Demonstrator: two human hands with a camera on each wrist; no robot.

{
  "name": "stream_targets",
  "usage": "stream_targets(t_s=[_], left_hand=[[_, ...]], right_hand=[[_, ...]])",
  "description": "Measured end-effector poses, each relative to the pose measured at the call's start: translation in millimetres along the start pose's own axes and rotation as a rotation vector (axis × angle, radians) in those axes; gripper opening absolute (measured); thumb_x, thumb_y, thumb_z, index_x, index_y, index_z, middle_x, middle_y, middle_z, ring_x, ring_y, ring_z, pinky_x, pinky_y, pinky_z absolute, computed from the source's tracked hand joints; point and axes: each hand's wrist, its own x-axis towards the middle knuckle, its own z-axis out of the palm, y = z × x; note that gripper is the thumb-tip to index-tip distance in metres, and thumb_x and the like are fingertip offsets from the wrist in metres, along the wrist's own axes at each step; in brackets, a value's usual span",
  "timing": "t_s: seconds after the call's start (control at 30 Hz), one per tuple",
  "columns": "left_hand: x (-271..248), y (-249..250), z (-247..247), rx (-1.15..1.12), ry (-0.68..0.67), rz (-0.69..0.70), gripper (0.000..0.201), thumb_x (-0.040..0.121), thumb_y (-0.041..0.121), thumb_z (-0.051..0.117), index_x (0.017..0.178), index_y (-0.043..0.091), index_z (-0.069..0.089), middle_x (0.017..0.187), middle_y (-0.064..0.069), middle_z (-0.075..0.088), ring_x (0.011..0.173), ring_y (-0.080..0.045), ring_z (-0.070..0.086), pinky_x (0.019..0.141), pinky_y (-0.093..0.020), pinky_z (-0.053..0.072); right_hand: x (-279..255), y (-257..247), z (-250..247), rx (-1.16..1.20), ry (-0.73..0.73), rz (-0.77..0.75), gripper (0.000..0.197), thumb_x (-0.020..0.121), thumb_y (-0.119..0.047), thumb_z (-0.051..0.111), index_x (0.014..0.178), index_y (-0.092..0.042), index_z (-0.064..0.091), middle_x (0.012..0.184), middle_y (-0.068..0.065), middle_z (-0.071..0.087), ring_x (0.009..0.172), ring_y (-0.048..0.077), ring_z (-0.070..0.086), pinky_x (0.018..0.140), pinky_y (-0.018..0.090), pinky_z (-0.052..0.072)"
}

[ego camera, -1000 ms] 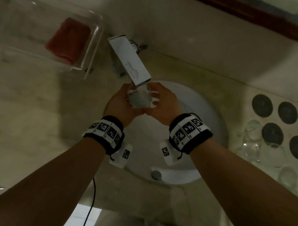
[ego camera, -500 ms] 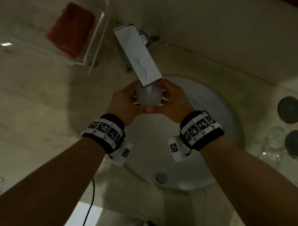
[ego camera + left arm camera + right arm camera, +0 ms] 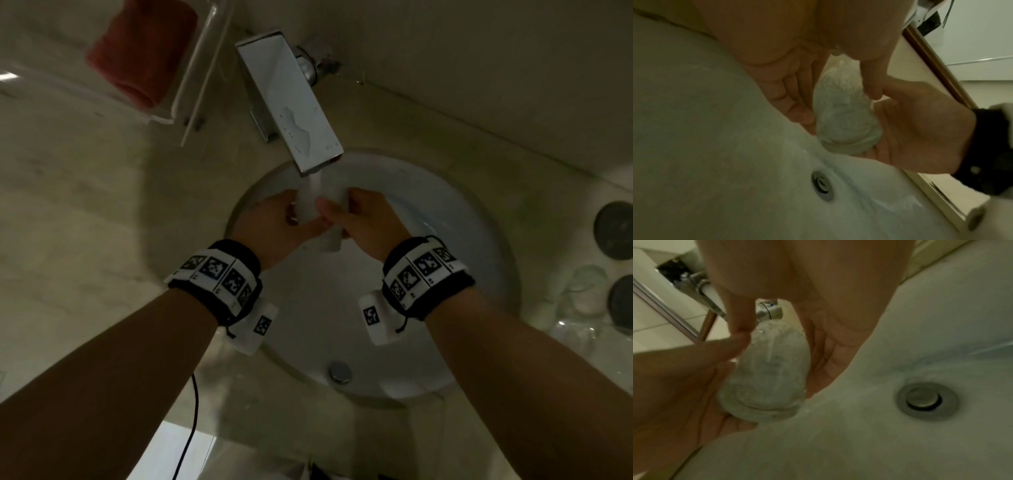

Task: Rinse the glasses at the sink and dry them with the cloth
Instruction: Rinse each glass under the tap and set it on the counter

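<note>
A clear glass [image 3: 318, 219], white with frothing water, hangs tilted over the white sink [image 3: 462, 240] in the stream from the flat chrome faucet [image 3: 291, 109]. My left hand [image 3: 277, 219] holds its left side and my right hand [image 3: 356, 216] its right side. In the left wrist view the glass [image 3: 842, 113] sits between my left hand's fingers [image 3: 789, 100] and thumb. In the right wrist view the glass [image 3: 768, 369] lies between my right hand's fingers [image 3: 828, 356] and thumb, with the left hand [image 3: 684, 378] under it. A red cloth [image 3: 137, 51] lies folded in a clear tray at the top left.
Several more clear glasses [image 3: 582, 298] stand on the counter to the right of the sink, beside round black coasters [image 3: 616, 229]. The drain plug [image 3: 340, 371] sits at the near side of the basin. A black cable [image 3: 191, 428] hangs below my left forearm.
The glass was upright right under the spout; now it is tilted and lower in the basin, still between both hands. My head view has shifted towards the sink.
</note>
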Motion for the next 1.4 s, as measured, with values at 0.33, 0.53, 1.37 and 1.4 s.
stream_targets(t_s=[0.33, 0.53, 1.37, 1.4], left_hand=[[4.7, -3.8, 5.7, -0.164, -0.045, -0.177, 0.054, 0.090, 0.061, 0.056, 0.078, 0.011, 0.073, 0.073, -0.007, 0.075, 0.065, -0.018, 0.072, 0.066, -0.032, 0.062], [5.5, 1.2, 4.5, -0.266, -0.057, -0.231, 0.076, 0.079, 0.075, 0.057, 0.090, 0.002, 0.075, 0.081, -0.013, 0.077, 0.072, -0.023, 0.075, 0.069, -0.035, 0.062], [8.6, 18.0, -2.7, -0.645, 0.010, -0.012, 0.047, 0.080, 0.001, 0.074, 0.104, 0.036, 0.054, 0.107, 0.008, 0.062, 0.096, -0.012, 0.065, 0.080, -0.040, 0.060], [9.0, 17.9, -2.4, -0.630, 0.005, 0.001, 0.049, 0.082, -0.004, 0.073, 0.102, 0.037, 0.053, 0.106, 0.010, 0.061, 0.093, -0.007, 0.066, 0.073, -0.031, 0.060]], right_hand=[[6.9, -3.4, 11.4, -0.093, 0.099, 0.251, 0.073, 0.084, -0.074, 0.057, 0.078, -0.002, 0.072, 0.079, 0.013, 0.074, 0.074, 0.023, 0.072, 0.074, 0.034, 0.058], [9.2, -6.2, 13.6, -0.100, 0.113, 0.306, 0.105, 0.055, -0.096, 0.046, 0.097, -0.004, 0.072, 0.092, 0.012, 0.075, 0.080, 0.028, 0.075, 0.078, 0.047, 0.064], [5.2, -16.4, 0.8, 0.002, 0.001, -0.127, 0.075, 0.071, -0.011, 0.089, 0.134, -0.008, 0.049, 0.130, 0.013, 0.062, 0.118, 0.025, 0.062, 0.099, 0.039, 0.055], [5.2, -16.4, 0.6, -0.004, 0.005, -0.134, 0.077, 0.070, -0.008, 0.090, 0.135, -0.005, 0.049, 0.130, 0.012, 0.062, 0.118, 0.025, 0.062, 0.100, 0.040, 0.055]])
